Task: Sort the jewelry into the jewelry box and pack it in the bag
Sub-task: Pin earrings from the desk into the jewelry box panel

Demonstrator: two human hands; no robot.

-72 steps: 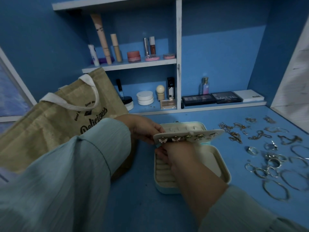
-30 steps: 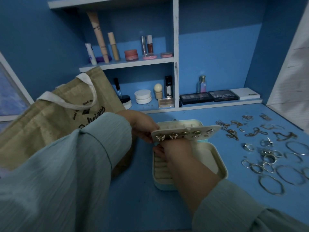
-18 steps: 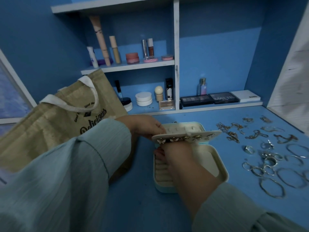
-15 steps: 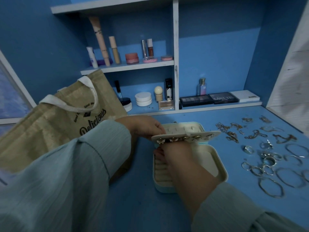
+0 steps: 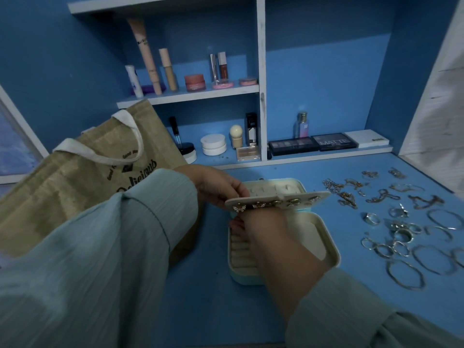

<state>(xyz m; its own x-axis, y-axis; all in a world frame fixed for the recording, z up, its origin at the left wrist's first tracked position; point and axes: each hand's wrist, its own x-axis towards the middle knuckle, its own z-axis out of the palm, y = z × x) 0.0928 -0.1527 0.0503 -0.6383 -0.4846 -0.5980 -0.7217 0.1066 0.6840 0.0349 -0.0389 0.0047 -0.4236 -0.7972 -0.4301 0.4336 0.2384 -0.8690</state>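
Left hand (image 5: 216, 188) pinches the earring panel (image 5: 277, 202) above the open jewelry box (image 5: 326, 237); right hand (image 5: 263, 229) reaches beneath it (fingers hidden, can't tell). Jute bag (image 5: 75, 182) stands left of box.

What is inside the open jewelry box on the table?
The jewelry box shows cream ring rolls on its left side, with no rings visible there. The right hand covers the middle, so that part cannot be seen.
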